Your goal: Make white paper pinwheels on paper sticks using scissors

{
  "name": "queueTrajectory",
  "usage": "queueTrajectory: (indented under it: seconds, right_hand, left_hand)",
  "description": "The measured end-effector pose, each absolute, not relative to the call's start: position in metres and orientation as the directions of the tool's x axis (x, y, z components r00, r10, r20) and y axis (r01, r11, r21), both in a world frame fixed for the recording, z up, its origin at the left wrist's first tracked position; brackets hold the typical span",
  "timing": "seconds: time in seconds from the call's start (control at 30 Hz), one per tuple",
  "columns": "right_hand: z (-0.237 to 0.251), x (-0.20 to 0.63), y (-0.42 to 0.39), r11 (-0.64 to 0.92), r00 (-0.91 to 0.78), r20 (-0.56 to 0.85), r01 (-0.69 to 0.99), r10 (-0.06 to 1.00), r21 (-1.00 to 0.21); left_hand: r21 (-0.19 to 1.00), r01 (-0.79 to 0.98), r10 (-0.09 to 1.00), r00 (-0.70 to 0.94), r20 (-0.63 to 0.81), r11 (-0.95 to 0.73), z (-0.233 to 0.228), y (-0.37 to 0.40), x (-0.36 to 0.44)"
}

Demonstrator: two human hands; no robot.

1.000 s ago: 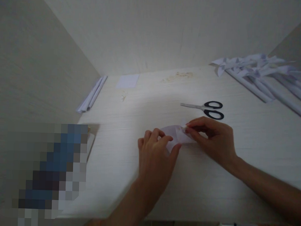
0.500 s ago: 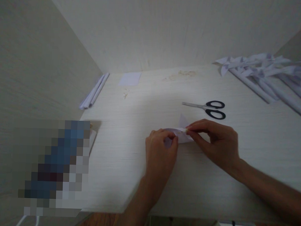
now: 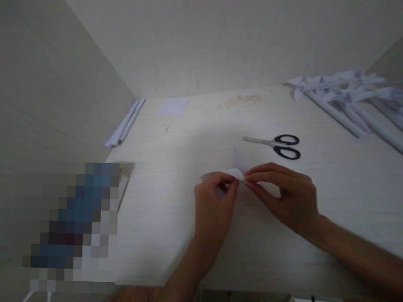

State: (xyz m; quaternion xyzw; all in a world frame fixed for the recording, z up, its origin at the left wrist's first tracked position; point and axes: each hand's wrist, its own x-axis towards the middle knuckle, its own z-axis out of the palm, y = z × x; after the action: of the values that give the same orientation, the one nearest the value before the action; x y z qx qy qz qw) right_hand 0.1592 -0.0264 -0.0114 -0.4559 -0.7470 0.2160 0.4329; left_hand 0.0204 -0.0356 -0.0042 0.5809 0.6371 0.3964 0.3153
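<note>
A small folded piece of white paper (image 3: 235, 170) is held just above the pale wooden table (image 3: 172, 220), one pointed flap standing up. My left hand (image 3: 214, 208) pinches its left part between thumb and fingers. My right hand (image 3: 286, 196) pinches its right end with thumb and forefinger. The two hands nearly meet at the paper's middle. Black-handled scissors (image 3: 277, 145) lie shut on the table just beyond my right hand.
Several white paper pinwheels on rolled paper sticks (image 3: 352, 99) lie at the back right. A square paper sheet (image 3: 171, 106) sits at the back, with rolled paper sticks (image 3: 125, 122) along the left wall. A blurred-out object (image 3: 75, 221) lies at the near left.
The paper has come up off the table and one flap now stands upright. My left hand has closed into a pinch and shifted right, toward my right hand's fingertips.
</note>
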Motion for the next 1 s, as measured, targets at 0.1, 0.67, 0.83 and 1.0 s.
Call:
queueTrajectory:
  seconds: [0.1,0.67,0.83,1.0]
  right_hand:
    - [-0.008,0.16,-0.021,0.313,-0.172,0.27,0.33,0.948,-0.89]
    - [-0.013,0.174,-0.001,-0.09,-0.341,-0.172,0.243,0.924,-0.966]
    - [-0.011,0.176,0.001,-0.26,-0.394,-0.304,0.162,0.867,-0.952]
    - [-0.014,0.178,0.002,-0.402,-0.458,-0.365,0.019,0.81,-0.916]
  left_hand:
    - [0.876,0.483,0.987,-0.138,0.078,-0.002,-0.005,-0.036,0.02]
    - [0.801,0.583,0.991,0.075,0.115,-0.137,0.005,-0.024,0.013]
    - [0.73,0.653,0.977,0.179,0.113,-0.204,0.009,-0.012,0.011]
    - [0.688,0.675,0.964,0.213,0.162,-0.265,0.007,-0.007,0.015]
